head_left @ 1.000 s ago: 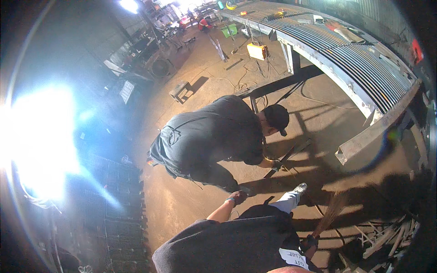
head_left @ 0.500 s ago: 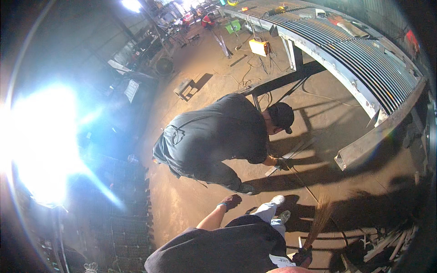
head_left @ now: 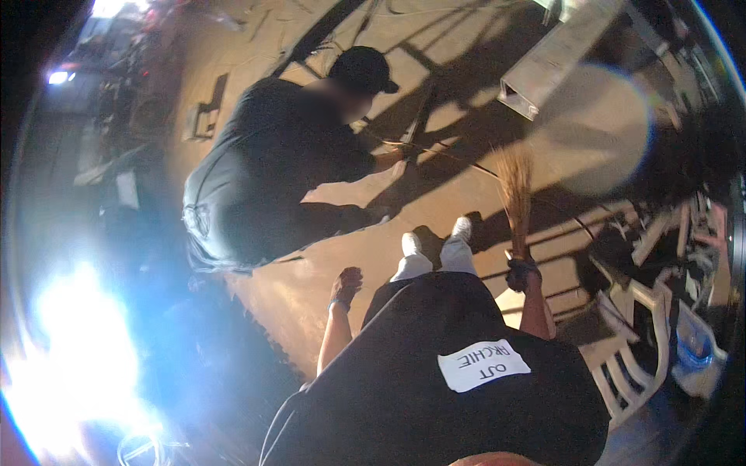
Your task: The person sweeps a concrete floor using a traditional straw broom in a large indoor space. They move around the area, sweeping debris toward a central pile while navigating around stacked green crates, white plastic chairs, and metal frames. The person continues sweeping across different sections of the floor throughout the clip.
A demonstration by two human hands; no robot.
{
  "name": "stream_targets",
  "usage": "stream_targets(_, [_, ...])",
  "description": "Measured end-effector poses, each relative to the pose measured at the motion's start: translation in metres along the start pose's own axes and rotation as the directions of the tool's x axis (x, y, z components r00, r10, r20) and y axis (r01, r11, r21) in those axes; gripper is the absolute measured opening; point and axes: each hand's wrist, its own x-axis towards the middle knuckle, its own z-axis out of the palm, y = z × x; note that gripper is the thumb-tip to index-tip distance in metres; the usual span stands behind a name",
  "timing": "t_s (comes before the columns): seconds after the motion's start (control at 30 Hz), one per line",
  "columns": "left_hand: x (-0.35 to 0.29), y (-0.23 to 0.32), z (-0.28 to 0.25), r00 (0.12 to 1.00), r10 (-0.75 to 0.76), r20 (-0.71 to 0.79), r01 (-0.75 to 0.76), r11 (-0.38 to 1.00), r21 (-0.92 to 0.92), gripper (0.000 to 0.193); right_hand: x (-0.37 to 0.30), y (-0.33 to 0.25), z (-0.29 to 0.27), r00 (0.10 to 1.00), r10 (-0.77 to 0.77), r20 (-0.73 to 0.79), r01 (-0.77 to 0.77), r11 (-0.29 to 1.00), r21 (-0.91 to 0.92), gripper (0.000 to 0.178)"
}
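My right hand (head_left: 523, 275), in a dark glove, is closed round the bound end of a straw hand broom (head_left: 516, 194). The broom's bristles fan out away from me, over the brown floor. My left hand (head_left: 346, 286), also gloved, hangs at my left side with its fingers loosely bent and nothing visible in it. Ahead and to the left a co-worker (head_left: 268, 167) in dark clothes and a cap bends low. One of that person's hands (head_left: 388, 161) is down by a long, narrow piece near the floor; its kind is unclear.
A hollow metal beam (head_left: 544, 66) juts in at the upper right. Close on my right are a white plastic chair (head_left: 641, 373) and heaped scrap (head_left: 660, 241). A thin cable (head_left: 466, 161) crosses the floor. Strong glare washes out the left side.
My view has swung down and rightward, so the slatted metal table has left it. The broom stays in my right hand. The co-worker remains bent over.
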Motion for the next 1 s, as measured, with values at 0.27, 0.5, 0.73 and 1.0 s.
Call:
stream_targets(0.27, [-0.008, 0.032, 0.022, 0.969, -0.245, 0.029, 0.246, 0.968, -0.046, 0.029, -0.009, -0.029, 0.064, 0.986, -0.042, -0.159, 0.041, 0.999, -0.014, 0.037])
stream_targets(0.5, [0.017, 0.039, 0.03, 0.97, -0.23, 0.078, 0.233, 0.972, -0.03, 0.029, -0.03, -0.026, 0.087, 0.96, -0.193, -0.205, 0.142, 0.961, -0.239, 0.024])
stream_targets(0.73, [0.031, 0.038, 0.043, 0.964, -0.196, 0.179, 0.168, 0.972, 0.162, 0.027, -0.08, 0.015, 0.049, 0.933, -0.04, -0.357, -0.049, 0.97, -0.238, 0.016])
stream_targets(1.0, [0.069, 0.1, 0.068, 0.871, -0.281, 0.403, 0.089, 0.897, 0.432, 0.026, -0.087, 0.031, 0.072, 0.878, -0.108, -0.466, -0.051, 0.948, -0.315, 0.064])
